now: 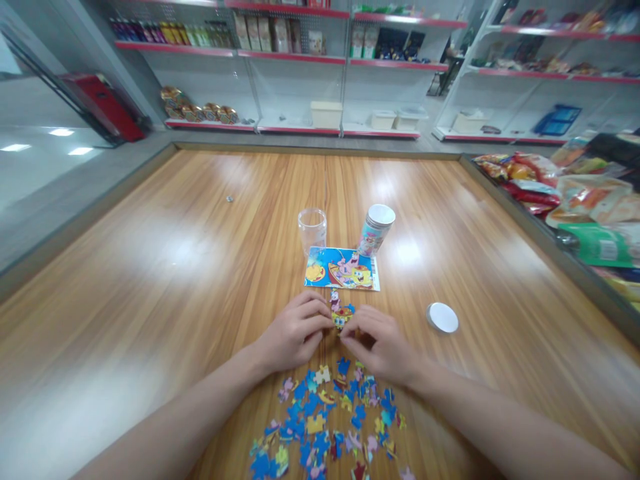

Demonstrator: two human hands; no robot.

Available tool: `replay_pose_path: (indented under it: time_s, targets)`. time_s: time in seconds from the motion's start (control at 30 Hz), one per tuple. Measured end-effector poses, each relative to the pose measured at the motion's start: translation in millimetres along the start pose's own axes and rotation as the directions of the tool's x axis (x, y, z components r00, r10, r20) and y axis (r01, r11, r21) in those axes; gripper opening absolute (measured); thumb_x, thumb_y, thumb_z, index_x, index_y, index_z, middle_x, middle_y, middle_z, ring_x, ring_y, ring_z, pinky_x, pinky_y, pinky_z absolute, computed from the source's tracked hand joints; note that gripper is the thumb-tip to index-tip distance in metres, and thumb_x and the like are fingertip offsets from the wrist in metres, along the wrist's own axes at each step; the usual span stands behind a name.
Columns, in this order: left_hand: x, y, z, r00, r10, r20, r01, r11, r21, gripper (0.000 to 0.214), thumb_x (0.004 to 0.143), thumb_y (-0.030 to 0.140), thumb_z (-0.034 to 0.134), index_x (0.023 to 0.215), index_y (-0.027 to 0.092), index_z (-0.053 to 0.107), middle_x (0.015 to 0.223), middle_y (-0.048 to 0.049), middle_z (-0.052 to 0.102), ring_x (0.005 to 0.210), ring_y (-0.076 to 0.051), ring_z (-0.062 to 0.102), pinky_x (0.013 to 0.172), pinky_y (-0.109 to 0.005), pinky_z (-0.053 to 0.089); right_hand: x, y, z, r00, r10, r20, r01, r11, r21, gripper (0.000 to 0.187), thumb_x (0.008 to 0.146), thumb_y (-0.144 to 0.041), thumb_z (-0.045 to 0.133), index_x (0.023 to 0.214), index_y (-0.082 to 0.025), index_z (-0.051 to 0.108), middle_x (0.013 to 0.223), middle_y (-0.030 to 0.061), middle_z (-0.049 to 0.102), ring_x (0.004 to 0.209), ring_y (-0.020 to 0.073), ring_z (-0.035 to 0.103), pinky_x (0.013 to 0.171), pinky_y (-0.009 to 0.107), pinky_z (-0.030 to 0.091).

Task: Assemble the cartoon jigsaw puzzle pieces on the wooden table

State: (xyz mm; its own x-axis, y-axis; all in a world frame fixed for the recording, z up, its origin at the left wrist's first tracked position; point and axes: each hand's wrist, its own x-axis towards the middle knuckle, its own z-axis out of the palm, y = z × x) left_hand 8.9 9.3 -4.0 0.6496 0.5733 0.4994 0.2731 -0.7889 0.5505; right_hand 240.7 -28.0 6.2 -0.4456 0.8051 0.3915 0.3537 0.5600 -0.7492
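Observation:
My left hand [295, 332] and my right hand [379, 343] meet over a small joined cluster of puzzle pieces [341, 311] on the wooden table [175, 267]. Both hands pinch its edges, fingers curled. Just beyond the cluster lies a colourful reference picture card [341, 269]. Several loose puzzle pieces [330, 420] are scattered between my forearms, close to me.
A clear open jar [312, 231] and a printed tube with a white lid [376, 229] stand behind the card. A round white lid [443, 317] lies to the right. Snack bags [575, 200] pile beyond the table's right edge. Shelves [300, 60] line the back wall.

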Motion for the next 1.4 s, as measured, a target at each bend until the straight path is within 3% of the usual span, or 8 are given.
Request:
replay_pose_path:
  time_s: [0.1, 0.2, 0.33, 0.43, 0.83, 1.0, 1.17, 1.4]
  targets:
    - [0.9, 0.5, 0.0, 1.000, 0.001, 0.006, -0.001, 1.000, 0.007, 0.030, 0.085, -0.001, 0.053, 0.101, 0.018, 0.071, 0.101, -0.0093, 0.068, 0.109, -0.025, 0.057, 0.094, -0.048, 0.056, 1.5, 5.5, -2.5, 1.000, -0.005, 0.010, 0.006, 0.996, -0.085, 0.006, 0.092, -0.016, 0.061, 0.091, -0.019, 0.066, 0.075, 0.0012, 0.060, 0.074, 0.0179, 0.053, 0.072, 0.033, 0.041]
    - [0.6, -0.4, 0.9, 1.000, -0.009, -0.007, 0.009, 1.000, 0.010, 0.030, 0.085, -0.001, 0.052, 0.099, 0.018, 0.071, 0.101, -0.0095, 0.068, 0.108, -0.025, 0.057, 0.093, -0.047, 0.057, -1.0, 2.3, 0.0, 0.985, -0.120, 0.124, 0.139, 0.978, -0.158, 0.011, 0.094, -0.018, 0.061, 0.101, -0.020, 0.069, 0.087, 0.0042, 0.066, 0.083, 0.0196, 0.055, 0.077, 0.036, 0.040]
    - [0.1, -1.5, 2.2, 1.000, -0.011, -0.014, 0.011, 1.000, 0.011, 0.029, 0.085, 0.000, 0.052, 0.096, 0.018, 0.072, 0.101, -0.0093, 0.067, 0.106, -0.025, 0.057, 0.092, -0.046, 0.057, -5.0, -7.9, 7.6, 0.932, -0.186, 0.312, 0.266, 0.934, -0.240, 0.026, 0.096, -0.041, 0.065, 0.113, -0.022, 0.071, 0.096, 0.0054, 0.064, 0.092, 0.0219, 0.054, 0.082, 0.038, 0.037]
    - [0.5, -1.2, 1.9, 1.000, -0.011, -0.006, 0.011, 1.000, 0.012, 0.030, 0.085, -0.001, 0.051, 0.097, 0.018, 0.072, 0.101, -0.0095, 0.067, 0.107, -0.025, 0.056, 0.092, -0.047, 0.056, -5.9, -9.5, 11.6, 0.911, -0.196, 0.363, 0.297, 0.922, -0.248, 0.030, 0.097, -0.048, 0.063, 0.109, -0.022, 0.073, 0.093, 0.0046, 0.061, 0.092, 0.0211, 0.053, 0.083, 0.038, 0.035]
    - [-1.9, -2.7, 3.0, 1.000, -0.018, 0.006, 0.018, 1.000, 0.022, 0.030, 0.086, 0.000, 0.051, 0.099, 0.018, 0.072, 0.102, -0.0097, 0.067, 0.109, -0.025, 0.056, 0.093, -0.047, 0.056, -6.5, 2.0, 13.6, 0.938, -0.256, 0.232, 0.304, 0.932, -0.199, 0.017, 0.095, -0.038, 0.068, 0.097, -0.021, 0.071, 0.087, 0.0022, 0.065, 0.085, 0.0178, 0.058, 0.079, 0.035, 0.038]
    - [0.0, -1.3, 1.4, 1.000, -0.011, 0.007, 0.011, 1.000, 0.021, 0.029, 0.085, 0.000, 0.052, 0.098, 0.018, 0.071, 0.101, -0.0095, 0.067, 0.108, -0.025, 0.056, 0.092, -0.047, 0.056, -3.2, 4.9, 10.6, 0.994, -0.108, 0.017, 0.109, 0.985, -0.131, 0.007, 0.096, -0.025, 0.065, 0.091, -0.020, 0.066, 0.083, 0.0033, 0.068, 0.081, 0.0185, 0.060, 0.077, 0.034, 0.044]
    - [1.4, -0.4, 0.2, 1.000, -0.004, 0.014, 0.003, 1.000, 0.023, 0.029, 0.085, -0.001, 0.052, 0.098, 0.017, 0.070, 0.102, -0.0093, 0.067, 0.108, -0.025, 0.055, 0.093, -0.047, 0.055, 0.3, 14.8, 5.3, 0.983, 0.072, -0.169, -0.113, 0.963, -0.247, 0.014, 0.094, -0.023, 0.065, 0.081, -0.019, 0.064, 0.075, 0.0027, 0.063, 0.074, 0.0184, 0.056, 0.071, 0.033, 0.042]
    - [1.3, 0.2, 0.8, 1.000, -0.007, 0.015, 0.007, 0.999, 0.035, 0.029, 0.086, -0.001, 0.052, 0.099, 0.017, 0.071, 0.103, -0.0100, 0.066, 0.108, -0.025, 0.055, 0.093, -0.047, 0.055, 2.3, 13.4, 1.9, 0.994, 0.081, -0.079, -0.094, 0.980, -0.175, 0.009, 0.092, -0.027, 0.068, 0.095, -0.020, 0.072, 0.078, 0.0025, 0.066, 0.075, 0.0184, 0.059, 0.073, 0.034, 0.044]
